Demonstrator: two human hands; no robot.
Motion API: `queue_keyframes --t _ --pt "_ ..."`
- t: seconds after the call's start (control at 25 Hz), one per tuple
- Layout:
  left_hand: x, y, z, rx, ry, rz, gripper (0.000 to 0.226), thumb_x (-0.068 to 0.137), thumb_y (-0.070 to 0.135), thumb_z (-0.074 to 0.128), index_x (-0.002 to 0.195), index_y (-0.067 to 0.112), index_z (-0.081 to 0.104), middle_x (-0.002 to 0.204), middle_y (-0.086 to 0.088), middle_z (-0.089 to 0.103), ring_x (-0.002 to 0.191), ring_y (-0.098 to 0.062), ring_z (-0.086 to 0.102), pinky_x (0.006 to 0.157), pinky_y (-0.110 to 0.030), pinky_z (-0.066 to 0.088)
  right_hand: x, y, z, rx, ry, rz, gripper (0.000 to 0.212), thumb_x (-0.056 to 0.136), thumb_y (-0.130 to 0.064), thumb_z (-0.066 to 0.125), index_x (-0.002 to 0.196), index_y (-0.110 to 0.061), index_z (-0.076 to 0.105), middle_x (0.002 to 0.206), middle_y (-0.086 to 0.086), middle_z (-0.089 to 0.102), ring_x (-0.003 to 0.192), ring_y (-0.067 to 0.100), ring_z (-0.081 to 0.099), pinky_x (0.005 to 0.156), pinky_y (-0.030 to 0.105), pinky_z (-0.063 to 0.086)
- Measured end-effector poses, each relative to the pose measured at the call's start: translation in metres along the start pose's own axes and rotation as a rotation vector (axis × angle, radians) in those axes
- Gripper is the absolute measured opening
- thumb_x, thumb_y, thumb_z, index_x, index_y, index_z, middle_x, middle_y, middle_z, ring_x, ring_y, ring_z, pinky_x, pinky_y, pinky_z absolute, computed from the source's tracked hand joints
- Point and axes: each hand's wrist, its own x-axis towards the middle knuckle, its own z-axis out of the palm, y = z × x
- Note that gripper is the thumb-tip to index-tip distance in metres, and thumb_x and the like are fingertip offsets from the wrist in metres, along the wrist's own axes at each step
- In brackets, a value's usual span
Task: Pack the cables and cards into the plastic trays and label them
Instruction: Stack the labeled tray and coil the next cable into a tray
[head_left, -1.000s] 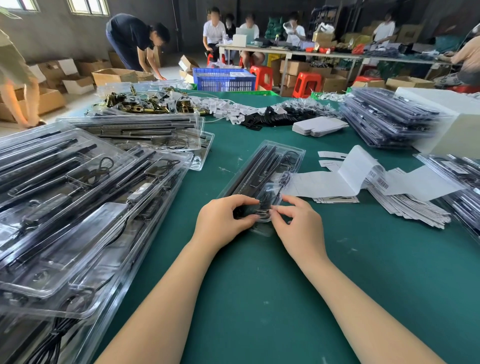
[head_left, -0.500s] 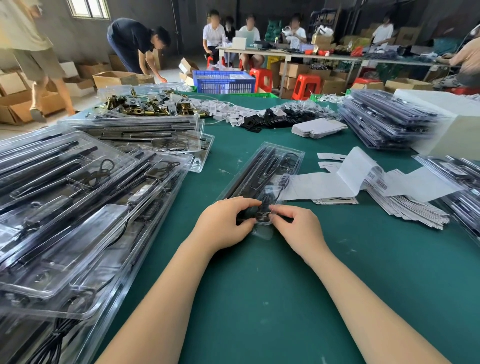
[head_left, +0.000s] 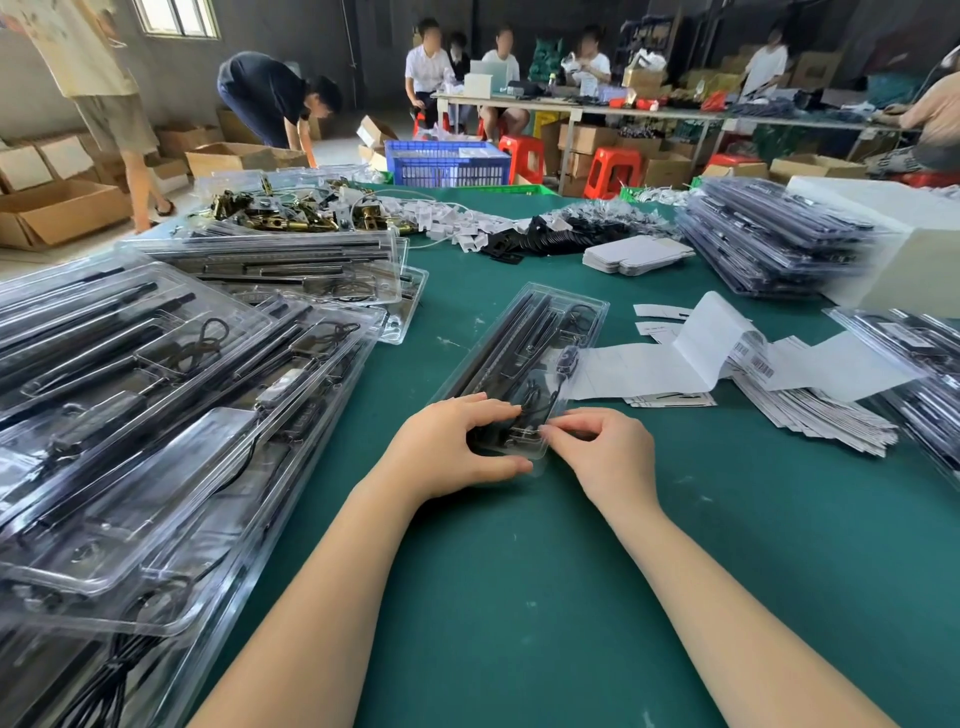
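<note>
A long clear plastic tray (head_left: 540, 338) lies on the green table, holding black rods and a coiled black cable (head_left: 532, 400). My left hand (head_left: 447, 447) grips the tray's near left corner, fingers on top and thumb along the near edge. My right hand (head_left: 608, 452) pinches the tray's near right edge with fingertips and thumb. Just right of the tray lies a strip of white barcode labels (head_left: 701, 353) over a spread of printed cards (head_left: 810, 415).
Stacks of filled clear trays (head_left: 156, 415) crowd the left side; more stacks sit at the far right (head_left: 769, 234) and right edge (head_left: 914, 364). Brass hardware (head_left: 270, 213), white and black small parts (head_left: 545, 234) and a white box (head_left: 914, 249) lie beyond. People work behind.
Both hands stay on the tray's near end; the right fingers have shifted slightly along the edge. A person at the far left has walked further into view.
</note>
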Motion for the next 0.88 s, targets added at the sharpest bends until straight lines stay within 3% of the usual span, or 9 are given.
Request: queue_keyframes --t 0.16,0.32,0.44,0.52,0.72,0.88 --pt "0.0 0.001 0.0 0.002 0.006 0.006 0.065 0.064 0.064 0.075 0.125 0.05 0.057 0.132 0.027 0.053 0.132 0.011 0.033 0.104 -0.016 0.028 0.001 0.0 -0.004 -0.05 -0.045 0.018 0.014 0.085 -0.025 0.069 0.094 -0.021 0.078 0.079 -0.014 0.069 0.082 0.009 0.064 0.066 0.01 0.04" --pt "0.0 0.002 0.0 0.018 -0.023 0.009 0.07 0.064 0.069 0.072 0.128 0.049 0.054 0.135 0.029 0.05 0.135 0.007 0.031 0.108 -0.02 0.027 0.004 0.0 -0.004 -0.097 -0.076 -0.008 0.021 0.092 -0.022 0.059 0.102 -0.014 0.076 0.099 -0.001 0.071 0.099 0.017 0.062 0.085 0.026 0.045" --pt "0.0 0.003 0.001 0.057 -0.041 0.02 0.07 0.067 0.073 0.065 0.13 0.046 0.054 0.137 0.027 0.049 0.137 0.002 0.031 0.113 -0.026 0.027 0.002 -0.002 0.0 -0.079 -0.017 0.014 0.026 0.096 -0.026 0.052 0.115 -0.014 0.064 0.1 -0.002 0.065 0.104 0.024 0.057 0.094 0.036 0.043" --pt "0.001 0.003 0.002 0.073 -0.01 0.014 0.062 0.073 0.072 0.061 0.129 0.045 0.056 0.137 0.025 0.05 0.137 0.0 0.032 0.112 -0.026 0.027 -0.002 -0.002 0.001 -0.018 -0.032 0.014 0.037 0.097 -0.033 0.05 0.129 -0.016 0.056 0.103 -0.002 0.067 0.106 0.024 0.055 0.095 0.036 0.043" --pt "0.001 0.007 0.005 0.13 -0.002 0.0 0.066 0.069 0.072 0.065 0.129 0.045 0.055 0.138 0.025 0.049 0.137 -0.001 0.031 0.114 -0.032 0.025 -0.001 0.003 0.005 -0.332 -0.093 -0.108 0.041 0.097 -0.034 0.051 0.134 -0.015 0.057 0.116 0.004 0.068 0.114 0.032 0.046 0.096 0.036 0.037" --pt "0.001 0.01 0.006 0.185 0.006 0.018 0.069 0.07 0.072 0.064 0.13 0.042 0.054 0.139 0.025 0.048 0.138 -0.002 0.031 0.113 -0.033 0.026 -0.001 0.003 0.005 -0.368 -0.094 -0.078 0.043 0.098 -0.038 0.049 0.137 -0.02 0.054 0.122 -0.001 0.065 0.117 0.031 0.043 0.095 0.038 0.037"
